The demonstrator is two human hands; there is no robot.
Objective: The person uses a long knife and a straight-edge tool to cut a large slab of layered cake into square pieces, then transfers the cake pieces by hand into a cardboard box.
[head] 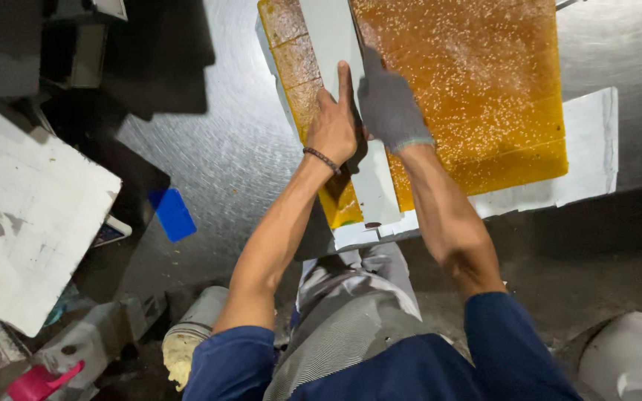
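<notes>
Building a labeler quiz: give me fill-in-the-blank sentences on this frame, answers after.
1. The right hand wears a grey ____.
2. The left hand is bare, with a beaded ____ at the wrist.
3. Both hands press on a long grey strip laid across an ____ slab dotted with pale seeds.
4. On the steel table, left of the arms, lies a small ____ card.

Missing words: glove; bracelet; orange; blue
</notes>
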